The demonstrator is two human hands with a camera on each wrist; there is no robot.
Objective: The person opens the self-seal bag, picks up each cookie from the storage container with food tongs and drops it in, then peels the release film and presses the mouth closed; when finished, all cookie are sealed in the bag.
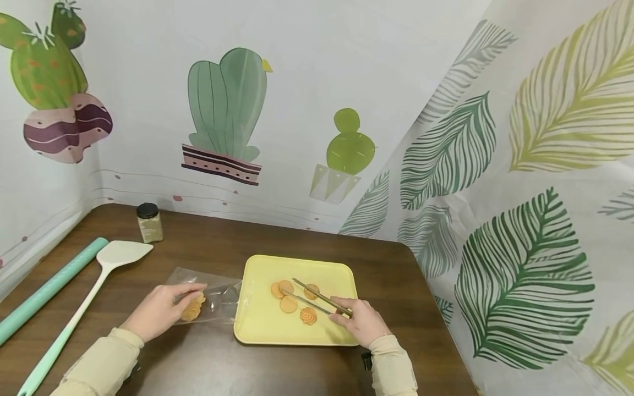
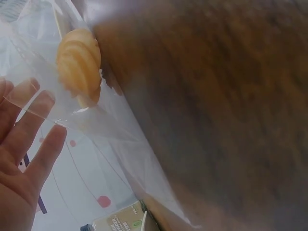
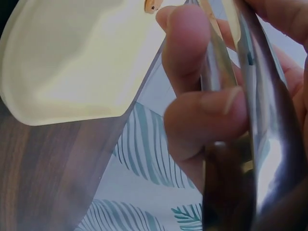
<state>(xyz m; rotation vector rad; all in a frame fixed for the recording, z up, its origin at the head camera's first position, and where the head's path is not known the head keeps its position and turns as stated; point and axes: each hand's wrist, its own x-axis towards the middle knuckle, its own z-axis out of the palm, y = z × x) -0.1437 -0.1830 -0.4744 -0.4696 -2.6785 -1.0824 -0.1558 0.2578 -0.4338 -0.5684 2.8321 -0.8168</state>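
Note:
My left hand pinches the edge of a clear plastic bag, which lies on the table. Inside the bag is a golden swirled cookie, close to the fingertips; whether others lie under it I cannot tell. Over the yellow tray my right hand grips metal tongs, their arms spread apart. Several cookies are on the tray: plain round ones at the left, a dotted one by the upper tong arm, and a swirled one below the tongs. No cookie is visibly clamped.
At the left lie a white spatula with a green handle and a mint-green rod. A small jar with a black lid stands near the back edge of the brown table. Printed cloth hangs behind and to the right.

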